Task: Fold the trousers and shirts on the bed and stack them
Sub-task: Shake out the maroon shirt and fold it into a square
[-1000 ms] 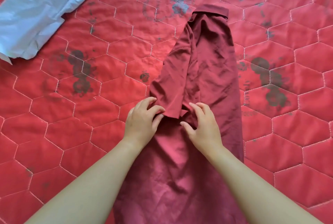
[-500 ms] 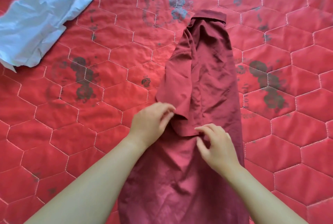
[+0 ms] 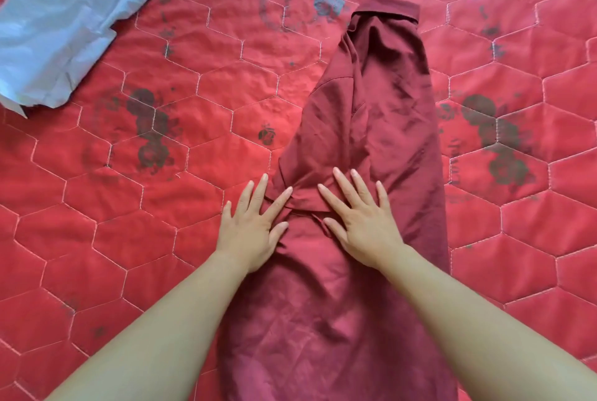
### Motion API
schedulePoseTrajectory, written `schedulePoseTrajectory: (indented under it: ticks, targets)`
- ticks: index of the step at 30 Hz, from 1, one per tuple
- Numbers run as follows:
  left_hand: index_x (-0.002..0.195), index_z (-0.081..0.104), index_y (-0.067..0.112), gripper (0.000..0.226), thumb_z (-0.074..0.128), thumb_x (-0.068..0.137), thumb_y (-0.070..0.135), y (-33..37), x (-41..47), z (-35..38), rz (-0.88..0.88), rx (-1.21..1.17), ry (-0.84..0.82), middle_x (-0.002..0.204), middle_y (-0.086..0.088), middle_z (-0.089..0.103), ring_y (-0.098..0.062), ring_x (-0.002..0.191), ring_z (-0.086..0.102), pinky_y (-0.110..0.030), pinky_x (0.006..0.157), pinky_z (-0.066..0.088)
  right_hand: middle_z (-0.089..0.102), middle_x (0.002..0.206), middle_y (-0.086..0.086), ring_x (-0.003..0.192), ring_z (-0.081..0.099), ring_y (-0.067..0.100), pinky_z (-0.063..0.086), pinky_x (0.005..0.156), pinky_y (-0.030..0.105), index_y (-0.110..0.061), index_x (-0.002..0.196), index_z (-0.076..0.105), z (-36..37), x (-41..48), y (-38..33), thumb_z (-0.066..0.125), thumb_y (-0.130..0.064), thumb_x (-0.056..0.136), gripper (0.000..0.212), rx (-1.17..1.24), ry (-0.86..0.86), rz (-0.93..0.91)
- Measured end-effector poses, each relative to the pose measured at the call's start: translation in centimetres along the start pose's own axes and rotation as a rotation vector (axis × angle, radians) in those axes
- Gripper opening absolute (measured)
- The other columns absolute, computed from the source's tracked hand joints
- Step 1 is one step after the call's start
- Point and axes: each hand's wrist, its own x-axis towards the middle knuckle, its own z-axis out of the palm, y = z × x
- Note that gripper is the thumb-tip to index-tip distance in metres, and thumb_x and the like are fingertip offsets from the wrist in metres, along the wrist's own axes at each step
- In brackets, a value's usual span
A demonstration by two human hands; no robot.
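A dark red shirt (image 3: 381, 116) lies lengthwise on the red quilted bed (image 3: 161, 223), collar at the far end, its sides folded inward into a narrow strip. A short sleeve is folded over the middle of it. My left hand (image 3: 253, 226) lies flat with fingers spread, partly on the shirt's left edge and partly on the quilt. My right hand (image 3: 358, 219) presses flat on the shirt by the sleeve's hem, fingers straight and apart. Neither hand holds anything. The shirt's near end runs out of view under my forearms.
A crumpled light blue garment (image 3: 58, 22) lies at the far left corner of the view. The quilt has hexagon stitching and faded dark flower prints.
Both hands have let go of the sleeve hem they were pinching. They now lie flat with spread fingers, pressing the folded sleeve and shirt down.
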Motion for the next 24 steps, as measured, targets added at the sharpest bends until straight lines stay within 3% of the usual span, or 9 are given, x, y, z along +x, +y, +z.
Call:
schedulePoseTrajectory:
  ticks: [2,5,9,13,18,21,24]
  targets:
    - [0.144,-0.001,0.048,0.059,0.031,0.095,0.052,-0.7,-0.5,0.0,-0.024,-0.028,0.041,0.158,0.001,-0.002,-0.021,0.144,0.006,-0.045,0.110,0.024,0.004,0.158,-0.004,0.145,0.006,0.021,0.009,0.111,0.053,-0.037,0.146,0.022,0.2,-1.5,1.4,0.041,-0.048,0.092,0.058,0.006,0.025,0.067]
    - [0.147,0.016,0.034,0.061,0.042,0.093,0.046,-0.8,-2.2,0.0,-0.072,-0.216,0.136,0.153,-0.004,0.022,-0.025,0.137,0.027,-0.044,0.105,0.034,0.021,0.155,0.003,0.142,0.020,0.026,0.021,0.107,0.053,-0.027,0.141,0.038,-0.2,-4.9,2.7,0.051,-0.039,0.089,0.056,0.095,0.134,0.222]
    - [0.148,0.020,0.022,0.067,0.053,0.091,0.035,-0.8,-6.5,1.4,-0.098,-0.293,0.134,0.139,-0.007,0.038,-0.029,0.122,0.041,-0.043,0.100,0.039,0.029,0.150,0.011,0.136,0.028,0.032,0.028,0.104,0.054,-0.019,0.137,0.047,0.7,-11.6,2.4,0.064,-0.028,0.084,0.056,0.126,0.144,0.391]
    - [0.148,0.017,0.025,0.074,0.059,0.088,0.030,-0.5,-11.2,3.3,-0.155,-0.408,0.098,0.125,-0.007,0.041,-0.031,0.109,0.050,-0.042,0.089,0.043,0.024,0.150,0.011,0.138,0.022,0.029,0.026,0.105,0.053,-0.019,0.139,0.042,3.0,-17.7,-0.5,0.063,-0.028,0.085,0.059,0.138,0.078,0.540]
    - [0.146,0.005,0.039,0.079,0.058,0.088,0.029,0.3,-17.1,6.0,-0.165,-0.471,0.043,0.114,-0.006,0.045,-0.030,0.099,0.056,-0.043,0.081,0.047,0.024,0.148,0.015,0.133,0.025,0.036,0.033,0.099,0.056,-0.019,0.142,0.036,5.3,-23.6,-4.0,0.066,-0.029,0.083,0.066,0.234,0.148,0.790]
    - [0.145,0.006,0.045,0.074,0.054,0.091,0.026,0.8,-20.0,7.4,-0.112,-0.478,-0.017,0.118,-0.006,0.053,-0.029,0.105,0.056,-0.040,0.084,0.046,0.033,0.138,0.017,0.126,0.035,0.037,0.036,0.097,0.053,-0.022,0.146,0.027,6.0,-26.8,-5.6,0.062,-0.030,0.085,0.071,0.316,0.125,0.922]
    - [0.143,0.019,0.045,0.063,0.050,0.093,0.022,0.9,-21.6,7.4,-0.051,-0.534,-0.009,0.114,-0.005,0.059,-0.027,0.106,0.057,-0.036,0.086,0.045,0.048,0.130,0.012,0.117,0.048,0.035,0.041,0.094,0.048,-0.028,0.146,0.024,5.7,-28.6,-6.5,0.057,-0.021,0.089,0.066,0.441,0.089,0.876]
